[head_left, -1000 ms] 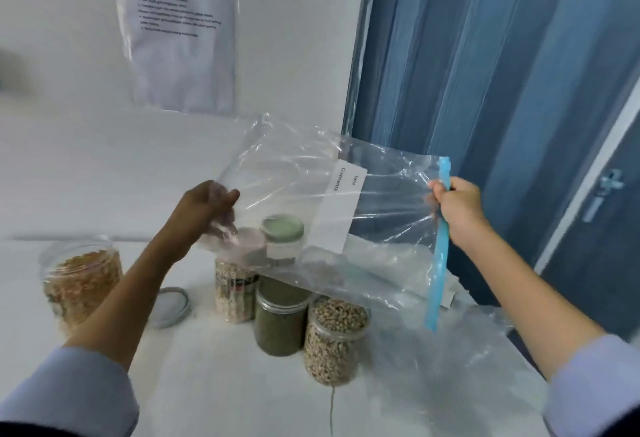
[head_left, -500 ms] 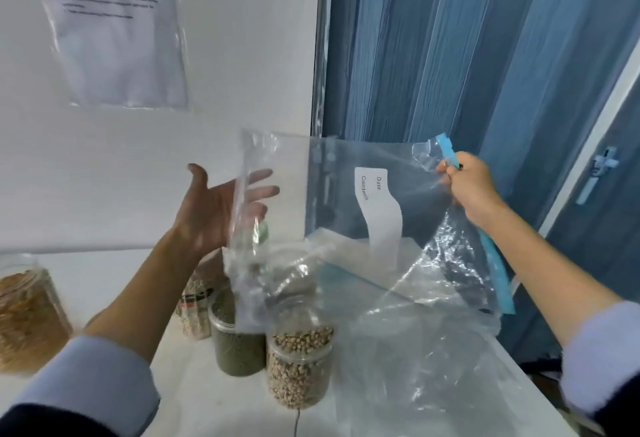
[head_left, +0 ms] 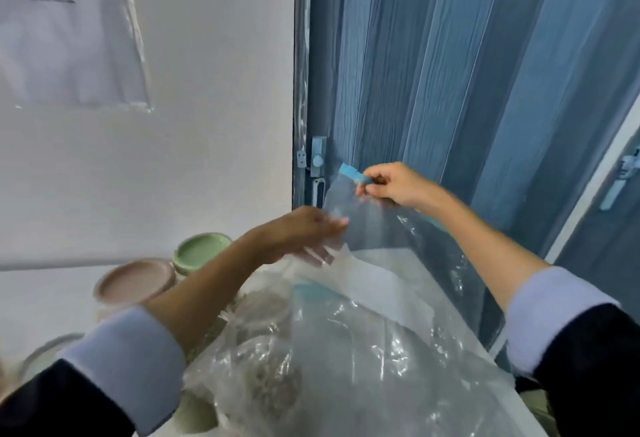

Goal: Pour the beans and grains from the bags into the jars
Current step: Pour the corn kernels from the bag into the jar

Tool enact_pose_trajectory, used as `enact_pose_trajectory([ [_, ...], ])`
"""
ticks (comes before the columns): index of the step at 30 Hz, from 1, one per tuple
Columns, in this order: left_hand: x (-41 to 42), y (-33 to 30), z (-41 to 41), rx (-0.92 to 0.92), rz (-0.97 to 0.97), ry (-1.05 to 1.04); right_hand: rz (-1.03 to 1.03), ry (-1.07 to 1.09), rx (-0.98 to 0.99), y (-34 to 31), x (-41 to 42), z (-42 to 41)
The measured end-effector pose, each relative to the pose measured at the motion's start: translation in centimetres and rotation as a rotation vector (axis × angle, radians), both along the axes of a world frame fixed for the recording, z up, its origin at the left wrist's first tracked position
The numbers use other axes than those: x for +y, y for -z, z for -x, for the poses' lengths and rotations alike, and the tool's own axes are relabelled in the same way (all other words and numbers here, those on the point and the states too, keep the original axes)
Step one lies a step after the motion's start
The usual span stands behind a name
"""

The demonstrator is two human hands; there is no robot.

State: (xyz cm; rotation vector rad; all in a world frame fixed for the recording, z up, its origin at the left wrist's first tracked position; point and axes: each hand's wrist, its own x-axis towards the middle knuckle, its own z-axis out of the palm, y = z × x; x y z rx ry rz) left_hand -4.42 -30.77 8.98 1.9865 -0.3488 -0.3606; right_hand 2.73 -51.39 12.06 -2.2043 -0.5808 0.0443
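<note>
An empty clear zip bag [head_left: 377, 225] with a blue seal strip hangs over the right side of the white table [head_left: 41, 301]. My right hand [head_left: 398, 185] pinches its blue strip at the top corner. My left hand [head_left: 304, 234] reaches across and touches the bag's left edge, its fingers blurred. More crumpled clear bags [head_left: 363, 350] lie below, draped over jars. A jar of pale beans [head_left: 273, 384] shows dimly through the plastic. A pink-lidded jar [head_left: 136, 280] and a green-lidded jar [head_left: 202, 249] stand behind my left arm.
A blue folding door [head_left: 450, 73] with a latch [head_left: 318, 161] stands right behind the bag. A printed sheet in a plastic sleeve [head_left: 69, 28] hangs on the white wall. The table's right edge runs under the bags. A round lid [head_left: 45, 350] lies at the far left.
The view has dropped closer to the table. The bag has swung right toward the door and lower. My left hand has gone from spread open beside the bag to reaching for its edge.
</note>
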Motion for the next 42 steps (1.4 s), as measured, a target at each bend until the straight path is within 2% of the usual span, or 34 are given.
enact_pose_trajectory([
  [2, -0.9, 1.1, -0.6, -0.015, 0.088, -0.16, -0.123, -0.044, 0.065, 0.1, -0.8, -0.9],
  [6, -0.5, 2.5, -1.6, -0.063, 0.194, -0.472, -0.704, 0.049, 0.247, 0.7, -3.3, -2.8],
  [7, -0.6, 2.9, -1.5, -0.059, 0.19, -0.523, -0.696, 0.101, 0.249, 1.4, -4.2, -3.3],
  [8, -0.6, 3.4, -1.4, -0.046, 0.184, -0.565, -0.587, 0.153, 0.244, 2.3, -4.9, -3.6],
  [10, -1.0, 4.3, -1.1, -0.014, 0.174, -0.647, -0.201, 0.203, 0.259, 5.0, -6.3, -4.2],
  [13, -1.5, 5.6, -0.6, 0.012, 0.122, -0.748, 0.338, 0.111, 0.303, 9.3, -7.3, -4.3],
  [16, -1.8, 6.5, 0.2, 0.009, 0.034, -0.774, 0.651, -0.02, 0.327, 12.8, -6.9, -3.6],
  [18, -1.7, 6.8, 1.2, 0.01, -0.008, -0.777, 0.753, -0.102, 0.303, 14.4, -6.4, -3.0],
  [24, -0.2, 7.7, 3.2, -0.024, -0.103, -0.875, 0.669, -0.136, 0.281, 16.5, -5.9, -1.9],
  [29, 0.5, 7.4, 3.5, -0.064, -0.284, -0.937, 0.685, -0.108, 0.192, 17.6, -5.1, -1.2],
  [33, 1.8, 6.1, 3.6, -0.097, -0.238, -0.953, 0.603, -0.051, 0.204, 18.0, -5.1, -1.2],
  [38, 3.7, 5.3, 4.8, -0.183, -0.101, -1.012, 0.484, 0.027, 0.129, 18.3, -4.8, -1.1],
  [42, 4.4, 4.9, 5.8, -0.226, -0.03, -1.046, 0.545, 0.032, 0.152, 18.7, -4.0, -0.9],
])
